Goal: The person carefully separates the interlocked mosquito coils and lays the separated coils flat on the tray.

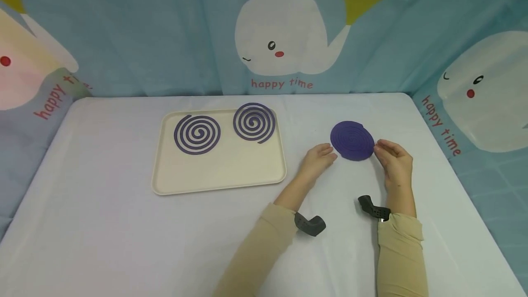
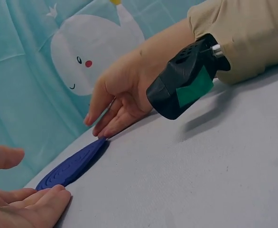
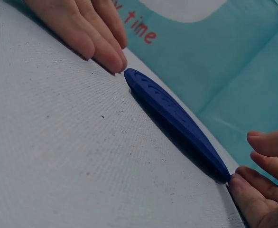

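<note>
A purple mosquito coil disc (image 1: 352,140), its rings packed tight together, lies on the white table to the right of the tray. My left hand (image 1: 318,163) is at its left edge, fingers extended. On the opposite side, the fingertips of my right hand (image 1: 397,163) touch the rim, with the thumb held apart from the fingers. The wrist views show the disc (image 3: 177,124) low and edge-on between both hands, its far end slightly raised in shadow. Two separate purple coils with open gaps between their rings, one left (image 1: 197,134) and one right (image 1: 254,122), lie on the tray.
The cream rectangular tray (image 1: 222,173) stands left of my hands; the right coil overhangs its back edge. A blue whale-print curtain (image 1: 165,35) rises behind the table (image 1: 103,223). Black wrist mounts (image 1: 310,225) jut inward from both sleeves.
</note>
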The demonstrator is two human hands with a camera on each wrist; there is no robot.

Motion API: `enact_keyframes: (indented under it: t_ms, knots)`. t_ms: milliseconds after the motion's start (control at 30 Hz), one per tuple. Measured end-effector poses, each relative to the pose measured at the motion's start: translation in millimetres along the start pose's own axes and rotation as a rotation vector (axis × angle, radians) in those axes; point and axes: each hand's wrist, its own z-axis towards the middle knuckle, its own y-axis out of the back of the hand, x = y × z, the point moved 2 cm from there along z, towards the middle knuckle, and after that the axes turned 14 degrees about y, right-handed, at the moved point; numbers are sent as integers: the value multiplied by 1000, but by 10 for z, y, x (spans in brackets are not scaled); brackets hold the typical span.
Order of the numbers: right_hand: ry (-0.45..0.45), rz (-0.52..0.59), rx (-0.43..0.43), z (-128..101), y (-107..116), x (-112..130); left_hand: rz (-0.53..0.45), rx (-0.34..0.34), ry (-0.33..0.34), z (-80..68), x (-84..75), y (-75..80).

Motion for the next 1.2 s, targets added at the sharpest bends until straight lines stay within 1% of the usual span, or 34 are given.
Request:
enact_keyframes:
  t_ms: [100,167,367,500,567,700,733,800,933,1067,1200]
  knots:
    - [-12,-12,3,-4,2,-5,-96,62,38,12,4,-28]
    - [-19,-1,7,-3,6,-5,-140,90,49,18,1,-42]
    - [-9,10,19,6,23,5,-174,148,38,18,-15,-49]
    - [-14,21,19,8,26,3,-229,172,40,39,-9,-53]
    - [-16,30,18,7,26,-3,-224,150,36,49,-20,-53]
    - [-18,47,23,1,20,-13,-133,89,-4,77,-47,-44]
    - [-21,51,25,1,17,-15,-110,80,-14,84,-54,-40]
    - [-24,52,28,1,11,-18,-89,84,-27,104,-51,-35]
    - [-32,28,24,8,8,-19,-109,83,-23,125,-49,-37]
    - [-36,-15,8,6,18,-15,-166,63,-14,125,-74,-62]
    - [-38,-45,8,-2,27,-16,-223,27,24,105,-108,-79]
